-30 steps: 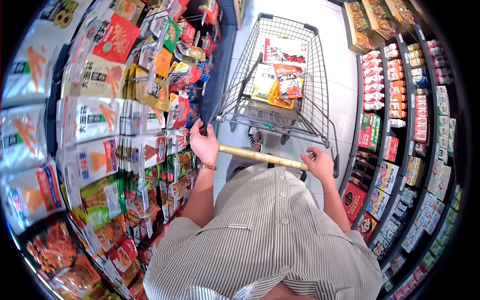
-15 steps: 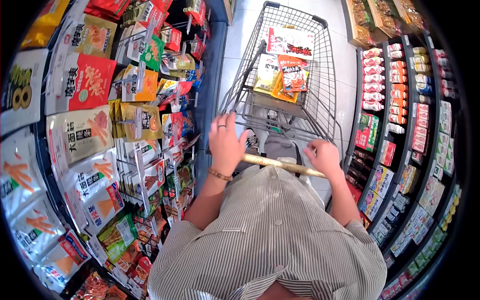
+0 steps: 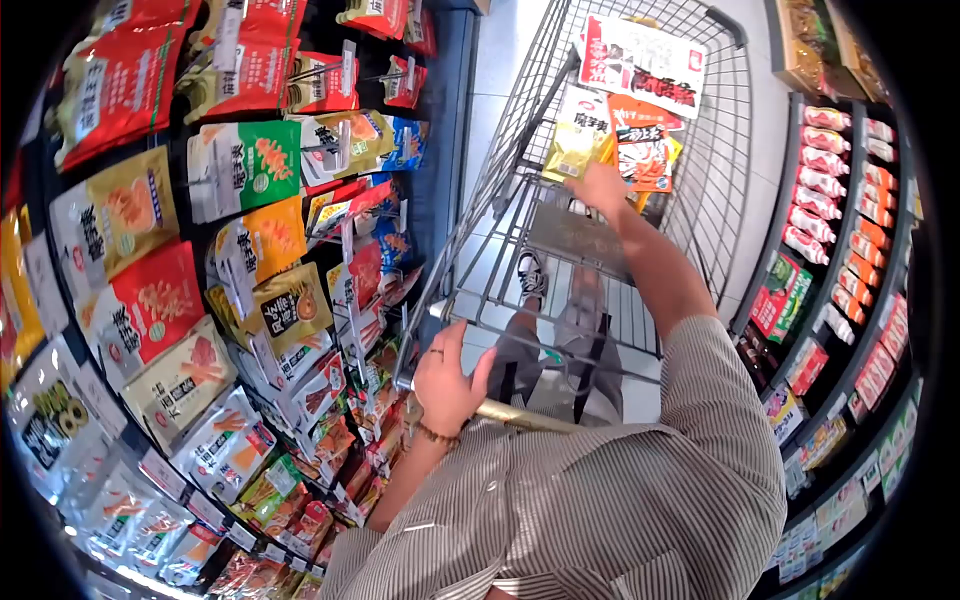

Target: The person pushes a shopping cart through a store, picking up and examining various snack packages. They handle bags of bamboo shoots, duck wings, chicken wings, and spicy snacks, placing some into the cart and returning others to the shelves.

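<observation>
My right hand [image 3: 600,190] reaches into the shopping cart [image 3: 722,190], its thumb and fingers closed at the lower right corner of a yellow-and-white snack bag [image 3: 578,132]. Right beside that hand lie an orange snack bag [image 3: 645,158] and another orange packet partly under it. Farther up in the cart is a large white-and-red bag [image 3: 640,62]. My left hand [image 3: 447,380] is at the left end of the golden cart handle [image 3: 520,416]. Its fingers are stretched out and the thumb stands apart, without wrapping round the bar.
Hanging snack bags [image 3: 245,165] fill the shelf rack along the left, close to the cart's side. Shelves of small bottles [image 3: 822,180] and boxes [image 3: 782,295] line the right. Pale floor tiles [image 3: 490,120] show between cart and rack.
My right hand has left the handle area and reached forward to the bags in the cart. My left hand is still by the handle. The view has tipped forward and turned.
</observation>
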A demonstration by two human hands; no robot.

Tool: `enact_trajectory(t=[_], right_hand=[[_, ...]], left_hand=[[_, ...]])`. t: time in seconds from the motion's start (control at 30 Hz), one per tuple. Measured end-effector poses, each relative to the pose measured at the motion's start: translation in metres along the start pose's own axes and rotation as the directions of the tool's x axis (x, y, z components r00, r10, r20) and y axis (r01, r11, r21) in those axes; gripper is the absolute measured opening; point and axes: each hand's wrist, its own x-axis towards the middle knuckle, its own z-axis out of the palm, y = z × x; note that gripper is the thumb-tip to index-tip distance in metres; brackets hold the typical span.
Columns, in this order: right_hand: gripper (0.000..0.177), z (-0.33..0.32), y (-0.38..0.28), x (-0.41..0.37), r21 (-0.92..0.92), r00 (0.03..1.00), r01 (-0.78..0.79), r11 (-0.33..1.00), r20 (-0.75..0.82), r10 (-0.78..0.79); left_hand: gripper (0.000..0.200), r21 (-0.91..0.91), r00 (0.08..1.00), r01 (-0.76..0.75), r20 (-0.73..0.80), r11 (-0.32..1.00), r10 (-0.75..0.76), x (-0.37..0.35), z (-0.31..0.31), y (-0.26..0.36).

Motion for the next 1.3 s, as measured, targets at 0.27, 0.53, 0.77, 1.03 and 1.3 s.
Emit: enact_trajectory(t=[0.27, 0.53, 0.77, 1.03, 1.3], right_hand=[[0.127, 0.058, 0.0, 0.141, 0.213, 0.849, -0.522, 0.826, 0.028, 0.528], [0.133, 0.096, -0.012, 0.162, 0.103, 0.759, -0.584, 0.805, -0.281, 0.587], [0.126, 0.089, -0.015, 0.173, 0.084, 0.775, -0.542, 0.836, -0.333, 0.536], [0.115, 0.105, -0.024, 0.168, 0.068, 0.768, -0.486, 0.871, -0.442, 0.463], [0.053, 0.079, -0.024, 0.16, 0.222, 0.839, -0.408, 0.885, -0.291, 0.46]], left_hand=[[0.052, -0.046, 0.995, 0.094, -0.009, 0.994, -0.095, 0.022, 0.0, 0.013], [0.046, -0.057, 0.989, 0.149, 0.01, 0.987, -0.148, 0.034, -0.003, 0.021], [0.046, -0.073, 0.99, 0.137, -0.036, 0.988, -0.14, 0.04, -0.008, 0.023], [0.043, -0.062, 0.982, 0.18, -0.04, 0.982, -0.183, 0.036, -0.006, 0.02], [0.041, -0.086, 0.974, 0.172, -0.136, 0.981, -0.182, 0.028, -0.002, 0.012]])
